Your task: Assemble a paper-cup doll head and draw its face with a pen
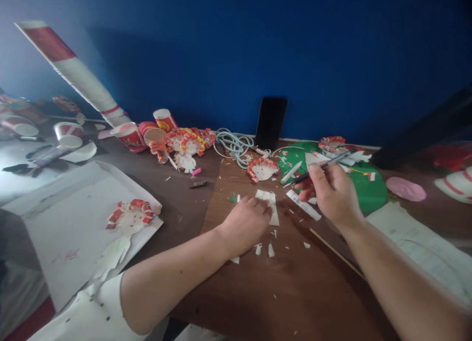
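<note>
My left hand [249,219] rests on the table with its fingers bent and pressed down on a small piece of white paper [273,214], which it partly hides. My right hand [328,188] is closed around a dark pen [321,167], tilted with its thin tip pointing left and down, above the table. Below the pen lies a narrow white strip with print [304,205]. A white and green pen-like stick [291,172] lies just behind the tip. Beyond my left hand sits a paper face with a red-and-white curled rim [262,170].
Paper scraps [271,249] litter the wooden table. A phone [272,122] leans on the blue wall beside a coiled cable [233,143]. Paper cups [129,136] and more paper figures stand left. A green sheet [368,186] lies right, a large white sheet [66,242] left.
</note>
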Tool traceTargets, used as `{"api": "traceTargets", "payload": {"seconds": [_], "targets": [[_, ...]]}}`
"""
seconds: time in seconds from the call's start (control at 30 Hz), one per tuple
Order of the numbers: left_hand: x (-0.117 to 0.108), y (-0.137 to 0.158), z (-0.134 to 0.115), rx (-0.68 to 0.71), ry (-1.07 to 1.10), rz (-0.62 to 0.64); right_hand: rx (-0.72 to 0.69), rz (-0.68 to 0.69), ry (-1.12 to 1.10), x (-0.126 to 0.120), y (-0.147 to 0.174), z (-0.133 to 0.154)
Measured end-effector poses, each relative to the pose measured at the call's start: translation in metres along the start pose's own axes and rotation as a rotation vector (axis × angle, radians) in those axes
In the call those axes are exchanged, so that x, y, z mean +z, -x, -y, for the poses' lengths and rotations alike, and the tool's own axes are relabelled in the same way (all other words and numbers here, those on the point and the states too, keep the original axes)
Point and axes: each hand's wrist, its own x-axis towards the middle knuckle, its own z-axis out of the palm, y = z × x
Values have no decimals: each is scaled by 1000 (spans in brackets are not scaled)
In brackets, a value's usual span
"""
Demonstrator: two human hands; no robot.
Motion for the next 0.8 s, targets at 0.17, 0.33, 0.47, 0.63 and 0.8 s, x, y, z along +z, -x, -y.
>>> {"api": "traceTargets", "payload": {"seconds": [0.17, 0.33, 0.47, 0.63, 0.8], "targets": [[-1, -6, 3, -34, 9, -13, -20, -51, -33, 3, 0, -2], [4, -11, 3, -101, 26, -50, -17, -30, -28, 5, 2, -3], [11, -13, 4, -149, 62, -93, -56, 17, 13, 5, 4, -7], [17, -13, 8, -138, 126, -152, -87, 56, 49, 5, 5, -10], [17, -12, 9, -102, 131, -183, -65, 44, -14, 6, 7, -11]]}}
